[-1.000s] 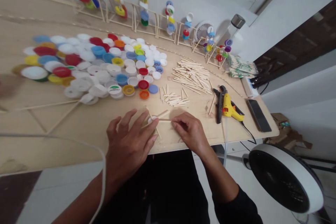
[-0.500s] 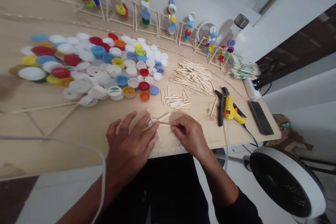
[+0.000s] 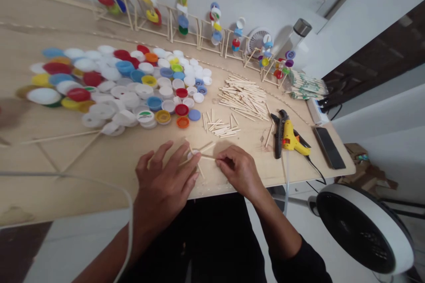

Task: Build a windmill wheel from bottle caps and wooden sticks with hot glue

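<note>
The left hand (image 3: pixel 168 174) covers part of a white cap (image 3: pixel 190 155) (how much, unclear).

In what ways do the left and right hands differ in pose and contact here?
The left hand is palm down with fingers spread, while the right hand has its fingers curled in. The left hand's index fingertip rests where several sticks meet near a small white piece; the right hand pinches the outer end of one stick. Both are bare and work on the same group of sticks.
</note>
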A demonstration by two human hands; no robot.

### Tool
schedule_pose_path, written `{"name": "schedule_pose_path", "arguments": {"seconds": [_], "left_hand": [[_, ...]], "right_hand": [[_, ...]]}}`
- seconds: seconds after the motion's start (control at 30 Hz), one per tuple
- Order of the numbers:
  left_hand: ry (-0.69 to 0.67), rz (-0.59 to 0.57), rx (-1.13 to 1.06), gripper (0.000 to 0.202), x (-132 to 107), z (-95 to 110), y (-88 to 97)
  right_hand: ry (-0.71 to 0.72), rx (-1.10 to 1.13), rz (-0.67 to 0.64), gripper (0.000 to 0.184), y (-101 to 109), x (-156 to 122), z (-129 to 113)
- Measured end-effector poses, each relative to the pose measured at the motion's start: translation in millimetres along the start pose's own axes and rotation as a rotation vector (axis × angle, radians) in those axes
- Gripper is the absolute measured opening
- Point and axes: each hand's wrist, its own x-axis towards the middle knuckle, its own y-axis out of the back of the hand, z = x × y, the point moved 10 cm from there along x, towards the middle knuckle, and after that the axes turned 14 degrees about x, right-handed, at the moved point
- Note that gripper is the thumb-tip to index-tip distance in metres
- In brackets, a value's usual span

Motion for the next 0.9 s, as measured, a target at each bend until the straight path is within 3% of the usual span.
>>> {"name": "schedule_pose_path", "arguments": {"seconds": [0.27, 0.9], "left_hand": [[0.009, 0.064, -0.028, 0.044, -7.2, -6.7, 4.2], [0.004, 0.008, 0.015, 0.037, -6.3, 0.7, -1.2]], "right_hand": [[0.006, 0.055, 0.034, 0.013, 5.5, -3.7, -0.5], [0.002, -0.009, 0.029, 0.01, 2.1, -6.4, -2.3]]}}
